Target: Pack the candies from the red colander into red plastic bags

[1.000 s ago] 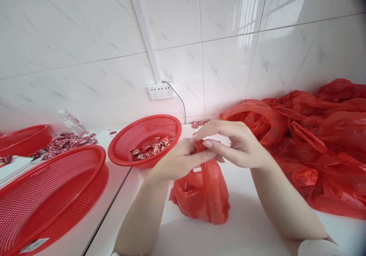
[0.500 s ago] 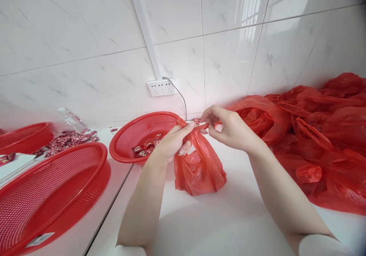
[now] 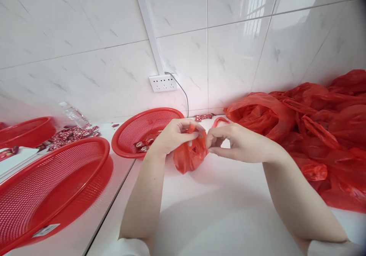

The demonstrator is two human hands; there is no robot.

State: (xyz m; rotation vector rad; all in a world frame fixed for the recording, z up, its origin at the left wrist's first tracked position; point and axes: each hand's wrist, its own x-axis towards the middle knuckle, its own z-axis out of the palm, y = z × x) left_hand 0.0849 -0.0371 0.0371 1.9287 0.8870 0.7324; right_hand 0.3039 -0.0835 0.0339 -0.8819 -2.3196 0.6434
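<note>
A thin red plastic bag (image 3: 187,160) is held up between my two hands over the white table. My left hand (image 3: 177,137) pinches the top of the bag, thumb and fingers closed on the film. On the other side, my right hand (image 3: 233,141) grips the bag's edge between thumb and fingertips, and a red loop of plastic shows above its knuckles. What lies inside the bag cannot be made out. Just beyond my left hand stands a round red mesh basket (image 3: 126,134) with several small red wrapped packets (image 3: 143,144) in it.
A large red basket (image 3: 71,183) fills the left side. Behind it lie a pile of red packets (image 3: 71,136) and a clear bottle (image 3: 74,115). Red plastic bags (image 3: 309,126) heap up at the right. A power strip (image 3: 163,83) is on the tiled wall.
The bag has been lifted and gathered smaller, no longer hanging down toward me. My left hand has turned over its top, and my right hand has moved lower against its edge.
</note>
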